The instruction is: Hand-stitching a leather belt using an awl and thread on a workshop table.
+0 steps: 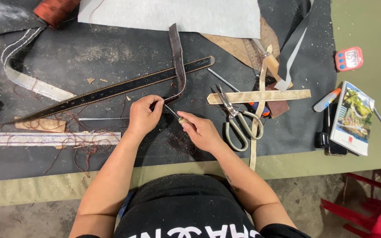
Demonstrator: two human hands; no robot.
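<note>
My left hand [143,115] pinches the dark leather strap [178,61]; my right hand [201,130] grips a wooden-handled awl [175,114], scissors [237,118] lying just right.

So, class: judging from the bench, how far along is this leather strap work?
Done: one long dark stitched belt lies finished-looking, loose brown thread ends beside it. In hand: the left hand pinches a dark brown leather strap while the right hand works a wooden-handled awl at its bend. Left: pale uncut strips.
</note>
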